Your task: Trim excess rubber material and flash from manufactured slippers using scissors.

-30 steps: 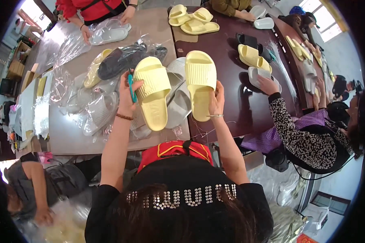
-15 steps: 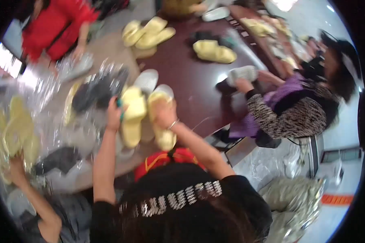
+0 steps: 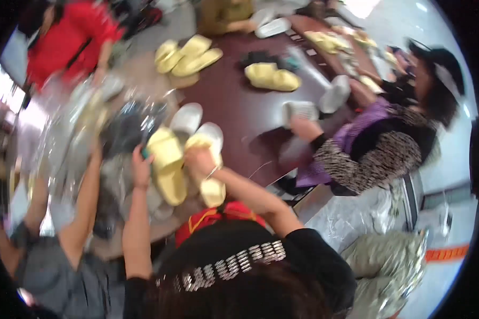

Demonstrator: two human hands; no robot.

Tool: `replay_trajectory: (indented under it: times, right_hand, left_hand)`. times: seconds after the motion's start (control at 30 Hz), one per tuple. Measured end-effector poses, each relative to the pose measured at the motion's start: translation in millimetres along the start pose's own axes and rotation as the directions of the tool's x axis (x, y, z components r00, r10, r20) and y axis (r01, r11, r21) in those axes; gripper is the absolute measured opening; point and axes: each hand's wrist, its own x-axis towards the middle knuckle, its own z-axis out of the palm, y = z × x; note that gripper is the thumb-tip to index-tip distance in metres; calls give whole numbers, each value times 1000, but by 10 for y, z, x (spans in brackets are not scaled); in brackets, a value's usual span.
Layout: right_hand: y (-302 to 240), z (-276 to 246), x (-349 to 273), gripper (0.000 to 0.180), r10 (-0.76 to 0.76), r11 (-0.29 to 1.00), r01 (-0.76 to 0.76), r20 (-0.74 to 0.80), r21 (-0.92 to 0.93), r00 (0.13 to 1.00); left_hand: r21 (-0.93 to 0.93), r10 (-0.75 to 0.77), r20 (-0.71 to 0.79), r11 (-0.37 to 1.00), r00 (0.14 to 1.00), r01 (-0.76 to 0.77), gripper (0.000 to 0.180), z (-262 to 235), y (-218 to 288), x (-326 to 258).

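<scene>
Two yellow slippers lie side by side before me on the table edge. My left hand (image 3: 141, 169) is closed round a small teal item (image 3: 145, 153), too blurred to name, beside the left yellow slipper (image 3: 171, 186). Bent over the strap of the right yellow slipper (image 3: 213, 192), my right hand (image 3: 200, 161) grips it; its fingertips are partly hidden. Just beyond are a white slipper (image 3: 186, 119) and another white slipper (image 3: 213, 134), the second partly covered by the yellow one.
Dark slippers in clear plastic (image 3: 130, 125) lie left. Yellow slippers (image 3: 189, 56) and another yellow pair (image 3: 272, 77) rest on the brown table (image 3: 234, 111). Co-workers sit around; one at right handles a grey-white slipper (image 3: 299, 110), one at left reaches into plastic-wrapped slippers (image 3: 74, 127).
The yellow slippers and my hands appear slightly farther left, and the left slipper has tilted. At left, a co-worker's arms have moved up among the plastic; the right co-worker's hands have parted.
</scene>
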Motion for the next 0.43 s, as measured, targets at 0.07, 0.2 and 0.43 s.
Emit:
replay_trajectory:
  times: [0.07, 0.2, 0.43]
  right_hand:
    - [287, -480, 65, 7, -12, 998, 12, -5, 66, 1000]
    - [288, -737, 34, 8, 20, 964, -17, -10, 267, 1000]
    - [241, -1034, 39, 13, 95, 925, -164, 209, 343, 973]
  left_hand:
    - [464, 202, -10, 868, 979, -175, 47, 236, 207, -38]
    - [639, 98, -11, 766, 995, -68, 35, 192, 836, -314]
    - [79, -92, 825, 996, 558, 48, 27, 473, 835, -783]
